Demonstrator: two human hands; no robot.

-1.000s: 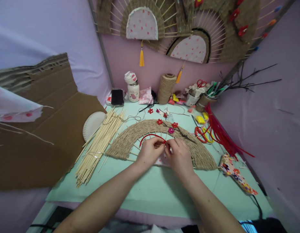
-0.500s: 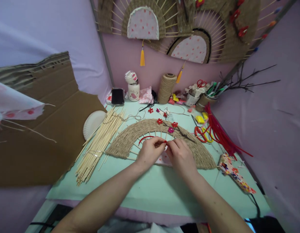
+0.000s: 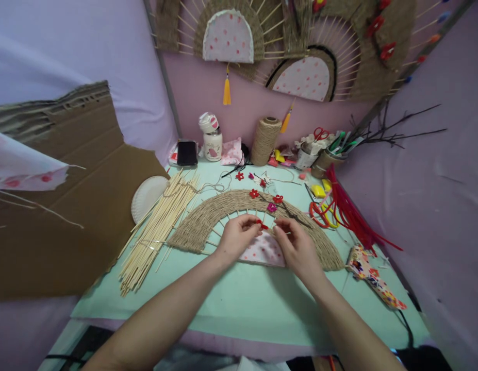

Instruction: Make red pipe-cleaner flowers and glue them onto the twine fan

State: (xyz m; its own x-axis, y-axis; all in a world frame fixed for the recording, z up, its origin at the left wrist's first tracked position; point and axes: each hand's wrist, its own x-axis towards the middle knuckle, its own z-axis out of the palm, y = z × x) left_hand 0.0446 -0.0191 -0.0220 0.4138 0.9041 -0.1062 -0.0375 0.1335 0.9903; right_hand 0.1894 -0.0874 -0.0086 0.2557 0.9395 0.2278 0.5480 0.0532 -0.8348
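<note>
My left hand point(image 3: 239, 237) pinches a short red pipe cleaner point(image 3: 263, 225) between thumb and fingertips; part of it is hidden by the fingers. Just to its right, my right hand point(image 3: 296, 242) has thumb and forefinger apart, with nothing visible between them. Both hands hover over a half-round fan point(image 3: 192, 226) of woven twine on thin sticks. At the fan's lower middle is a white cloth half-circle point(image 3: 264, 250) with pink spots. On the woven band lie a dark twig point(image 3: 291, 211), red flowers point(image 3: 278, 199) and a magenta flower point(image 3: 272, 207).
A bundle of thin sticks point(image 3: 157, 232) lies left, beside cardboard point(image 3: 68, 206). To the right are scissors point(image 3: 319, 215), red pipe cleaners point(image 3: 350, 211) and a flower-patterned glue gun point(image 3: 376, 278). A twine spool point(image 3: 265, 140) and a jar point(image 3: 213, 146) stand at the back.
My right hand has moved slightly right, away from the left, and its fingers have parted. The red strip that stuck out left of my left hand no longer shows there.
</note>
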